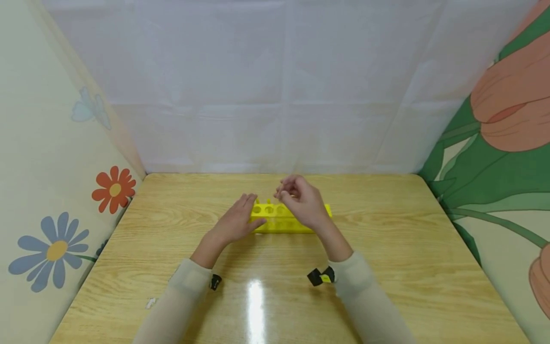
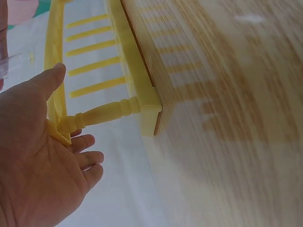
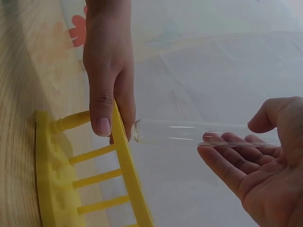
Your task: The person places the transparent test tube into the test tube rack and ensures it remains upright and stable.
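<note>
A yellow plastic test tube rack [image 1: 281,227] stands on the wooden table, with round holes along its top plate. My left hand [image 1: 234,222] grips the left end of that plate, thumb at the front and fingers behind, as the left wrist view shows. Above the rack, my right hand [image 1: 306,203] pinches a clear glass test tube [image 3: 175,133] between thumb and fingers. One end of the tube points down and lies close over the top plate, beside the left hand in the right wrist view.
The wooden table [image 1: 395,267] runs back to a white sheet [image 1: 275,95]. Flower-printed panels flank it on the left [image 1: 56,157] and right [image 1: 511,191]. Near my left sleeve lies a small white scrap [image 1: 151,303]. Black wrist straps [image 1: 315,277] show below the hands.
</note>
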A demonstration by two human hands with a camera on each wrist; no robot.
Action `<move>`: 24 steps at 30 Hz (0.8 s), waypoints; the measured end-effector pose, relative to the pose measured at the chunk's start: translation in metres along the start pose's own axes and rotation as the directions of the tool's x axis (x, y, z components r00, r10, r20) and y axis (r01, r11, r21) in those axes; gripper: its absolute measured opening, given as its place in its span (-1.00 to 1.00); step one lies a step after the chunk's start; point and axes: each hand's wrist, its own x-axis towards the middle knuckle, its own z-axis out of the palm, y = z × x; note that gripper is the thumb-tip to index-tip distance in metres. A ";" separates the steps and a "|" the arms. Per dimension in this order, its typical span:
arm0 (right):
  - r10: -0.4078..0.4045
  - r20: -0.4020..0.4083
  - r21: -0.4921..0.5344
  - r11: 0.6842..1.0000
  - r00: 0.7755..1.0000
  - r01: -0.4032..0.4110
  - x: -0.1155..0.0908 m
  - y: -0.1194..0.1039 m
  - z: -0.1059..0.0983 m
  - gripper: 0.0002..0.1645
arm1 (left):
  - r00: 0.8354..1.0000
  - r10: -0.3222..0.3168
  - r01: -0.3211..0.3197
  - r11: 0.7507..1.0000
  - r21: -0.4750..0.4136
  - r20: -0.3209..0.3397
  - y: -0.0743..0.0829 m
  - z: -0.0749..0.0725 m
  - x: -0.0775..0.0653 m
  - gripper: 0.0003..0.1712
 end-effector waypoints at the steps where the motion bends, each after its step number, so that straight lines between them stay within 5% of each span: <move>1: 0.000 0.001 -0.001 1.000 1.000 0.000 0.001 0.000 0.001 -0.77 | 1.000 0.001 -0.001 1.000 0.002 0.002 0.000 0.000 0.000 -0.03; 24: -0.080 0.012 -0.033 0.996 0.997 0.081 0.014 -0.001 0.021 -0.81 | 1.000 0.014 -0.014 1.000 0.010 -0.004 -0.003 0.002 0.002 0.00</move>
